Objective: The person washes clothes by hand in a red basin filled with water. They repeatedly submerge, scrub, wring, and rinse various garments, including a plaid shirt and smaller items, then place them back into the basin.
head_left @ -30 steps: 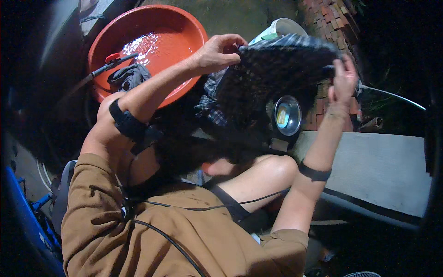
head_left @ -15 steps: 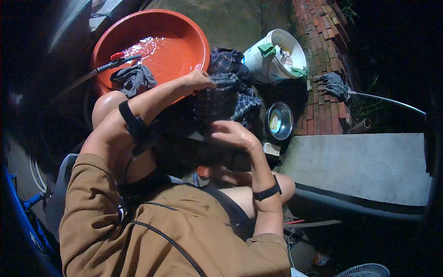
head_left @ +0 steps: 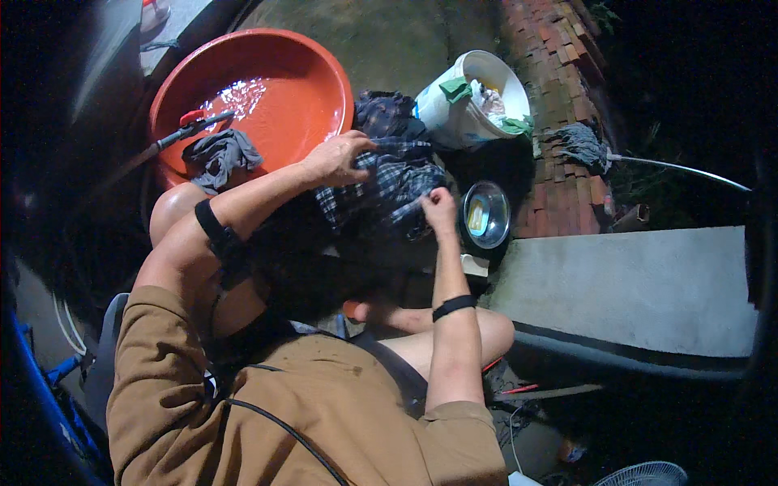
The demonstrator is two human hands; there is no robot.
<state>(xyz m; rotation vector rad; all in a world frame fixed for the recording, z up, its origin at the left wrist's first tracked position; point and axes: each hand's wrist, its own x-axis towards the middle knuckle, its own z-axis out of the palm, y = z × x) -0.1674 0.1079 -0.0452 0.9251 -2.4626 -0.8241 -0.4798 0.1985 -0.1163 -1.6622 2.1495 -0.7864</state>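
Note:
A dark blue and white plaid garment lies spread in front of me, close to the right side of the orange basin. My right hand pinches its right edge between closed fingers. Over its upper left edge is my left hand, thumb and fingers apart; I cannot tell whether the fingertips touch the cloth. Behind it sits another dark bunched cloth. The large orange basin holds shallow water, and a grey cloth hangs at its near rim.
A hose with a red valve reaches over the basin. To the right stand a white bucket holding cloths and a metal bowl with a soap-like bar. Beyond are a mop, bricks and a concrete slab.
My right hand has moved outward to the garment's right edge and closed on it. My left hand has shifted slightly down and left and opened. The garment is now spread flatter.

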